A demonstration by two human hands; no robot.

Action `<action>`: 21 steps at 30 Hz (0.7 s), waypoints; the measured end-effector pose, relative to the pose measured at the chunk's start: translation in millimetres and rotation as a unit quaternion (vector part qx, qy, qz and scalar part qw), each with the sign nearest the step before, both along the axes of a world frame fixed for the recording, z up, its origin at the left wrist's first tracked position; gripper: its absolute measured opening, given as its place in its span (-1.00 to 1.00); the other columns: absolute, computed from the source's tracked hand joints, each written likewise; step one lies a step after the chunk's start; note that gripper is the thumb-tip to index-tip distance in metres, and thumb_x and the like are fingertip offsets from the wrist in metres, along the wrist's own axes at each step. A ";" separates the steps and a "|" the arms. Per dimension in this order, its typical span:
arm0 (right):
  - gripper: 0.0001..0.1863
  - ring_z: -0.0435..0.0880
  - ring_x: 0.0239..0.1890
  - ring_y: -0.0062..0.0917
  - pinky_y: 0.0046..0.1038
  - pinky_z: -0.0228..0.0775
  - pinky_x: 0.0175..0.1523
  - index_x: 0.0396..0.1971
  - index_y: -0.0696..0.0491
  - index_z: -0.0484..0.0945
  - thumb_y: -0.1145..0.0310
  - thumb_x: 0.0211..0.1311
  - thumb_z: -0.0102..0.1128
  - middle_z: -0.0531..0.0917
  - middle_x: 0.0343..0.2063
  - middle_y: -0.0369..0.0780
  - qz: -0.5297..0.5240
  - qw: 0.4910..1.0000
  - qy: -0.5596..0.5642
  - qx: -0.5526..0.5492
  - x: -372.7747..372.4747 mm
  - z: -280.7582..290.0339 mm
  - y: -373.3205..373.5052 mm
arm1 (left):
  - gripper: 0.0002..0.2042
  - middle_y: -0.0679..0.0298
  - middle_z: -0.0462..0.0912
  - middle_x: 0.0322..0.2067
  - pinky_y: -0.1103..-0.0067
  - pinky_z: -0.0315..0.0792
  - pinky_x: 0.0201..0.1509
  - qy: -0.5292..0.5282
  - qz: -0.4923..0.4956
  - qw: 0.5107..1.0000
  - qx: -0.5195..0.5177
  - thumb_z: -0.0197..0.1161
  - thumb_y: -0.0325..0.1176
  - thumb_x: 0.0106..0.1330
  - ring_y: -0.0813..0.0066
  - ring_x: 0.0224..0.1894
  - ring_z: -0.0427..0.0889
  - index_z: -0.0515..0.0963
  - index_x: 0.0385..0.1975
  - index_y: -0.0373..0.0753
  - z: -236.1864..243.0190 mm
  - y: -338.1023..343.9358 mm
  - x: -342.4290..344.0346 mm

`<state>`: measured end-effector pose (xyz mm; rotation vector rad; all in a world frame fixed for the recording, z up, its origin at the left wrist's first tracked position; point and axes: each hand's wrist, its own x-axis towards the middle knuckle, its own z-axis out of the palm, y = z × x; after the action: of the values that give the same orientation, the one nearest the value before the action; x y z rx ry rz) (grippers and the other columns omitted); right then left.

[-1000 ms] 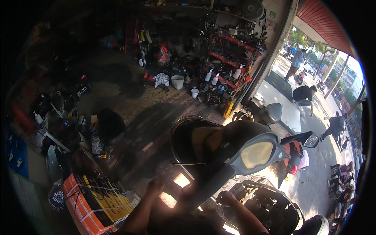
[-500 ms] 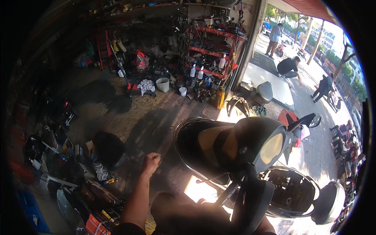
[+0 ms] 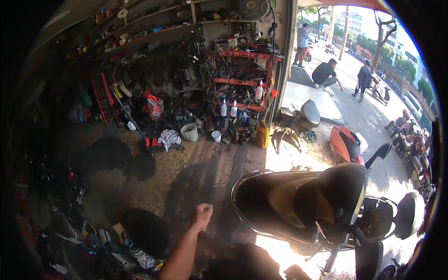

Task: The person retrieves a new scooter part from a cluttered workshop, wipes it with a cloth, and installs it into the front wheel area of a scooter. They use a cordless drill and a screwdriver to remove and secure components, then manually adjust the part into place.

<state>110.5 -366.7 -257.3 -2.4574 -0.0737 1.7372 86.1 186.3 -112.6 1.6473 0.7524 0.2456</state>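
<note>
My left hand is closed at the lower middle, its forearm rising from the lower edge. Whatever its fingers hold is hidden or too small to name. To its right stands a black and tan motor scooter, apart from the hand. A dark mirror sticks out on its near side. Farther right the scooter's under-seat bin lies uncovered, beside a rounded grey-black seat or box. Low in the picture, a dim shape may be my right hand; shadow hides its fingers.
A red tool rack with bottles stands at the back. Before it are a white bucket and a yellow jug. Parts clutter the lower left near a dark round stool. Outside, a person crouches; others stand or sit farther off.
The view has shifted, so the scooter appears farther right and lower. My left hand, still closed, appears farther right and lower. The mirror no longer covers the middle of the lower edge.
</note>
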 end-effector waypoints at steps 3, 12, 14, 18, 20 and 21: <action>-0.54 0.74 -0.52 -0.57 -0.50 0.61 -0.28 -0.47 0.07 0.70 0.04 0.39 -0.02 0.77 -0.47 -0.28 -0.007 0.998 0.047 -0.049 18.9 -24.9 78.2 | -0.76 0.05 0.72 -0.32 0.44 0.54 -0.11 -0.014 -0.081 0.985 0.149 0.24 -0.33 0.25 0.24 -0.21 0.72 0.63 -0.15 -0.30 27.1 56.0 55.8; -0.68 0.75 -0.50 -0.48 -0.41 0.63 -0.34 -0.50 0.15 0.70 0.17 0.17 0.25 0.73 -0.54 -0.18 0.133 0.980 -0.103 0.103 175.3 -42.3 345.3 | -0.65 0.01 0.66 -0.12 0.30 0.53 -0.05 0.289 0.125 0.949 -0.002 0.18 -0.26 0.38 0.16 -0.08 0.66 0.55 0.10 -0.25 -72.7 311.1 -63.2; -0.75 0.75 -0.45 -0.50 -0.42 0.59 -0.38 -0.51 0.11 0.71 0.24 0.15 0.22 0.73 -0.52 -0.17 0.147 0.970 -0.172 0.094 232.9 -34.7 423.3 | -0.66 0.09 0.63 -0.18 0.24 0.59 -0.14 0.320 0.333 0.885 -0.068 0.24 -0.29 0.37 0.15 -0.28 0.63 0.52 0.05 -0.33 -83.8 347.2 -128.9; -0.91 0.74 -0.38 -0.37 -0.33 0.59 -0.40 -0.53 -0.02 0.69 0.32 0.07 0.26 0.70 -0.50 -0.21 0.576 0.716 -0.334 0.210 359.6 2.7 574.5 | -0.70 0.13 0.62 -0.23 0.26 0.57 -0.19 0.372 0.366 0.846 -0.109 0.23 -0.31 0.35 0.22 -0.32 0.62 0.53 0.01 -0.30 -84.3 422.5 -120.7; -0.80 0.73 -0.25 -0.28 -0.27 0.63 -0.25 -0.43 0.03 0.69 0.27 0.21 0.14 0.72 -0.32 -0.14 0.498 0.765 -0.344 0.220 404.7 27.3 654.6 | -0.71 0.15 0.62 -0.26 0.27 0.56 -0.22 0.361 0.340 0.861 -0.114 0.22 -0.32 0.34 0.25 -0.34 0.61 0.53 -0.01 -0.28 -81.0 458.4 -71.4; -0.77 0.72 -0.22 -0.25 -0.26 0.63 -0.21 -0.40 0.05 0.69 0.25 0.25 0.11 0.71 -0.29 -0.13 0.503 0.744 -0.369 0.241 425.0 40.3 690.1 | -0.72 0.16 0.61 -0.27 0.28 0.56 -0.23 0.355 0.325 0.869 -0.112 0.22 -0.32 0.34 0.27 -0.35 0.61 0.53 -0.02 -0.28 -81.4 473.9 -44.3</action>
<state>535.5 323.4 -216.9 -2.5707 -1.9217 0.5035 41.8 660.1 -194.0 1.1908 1.8311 0.0033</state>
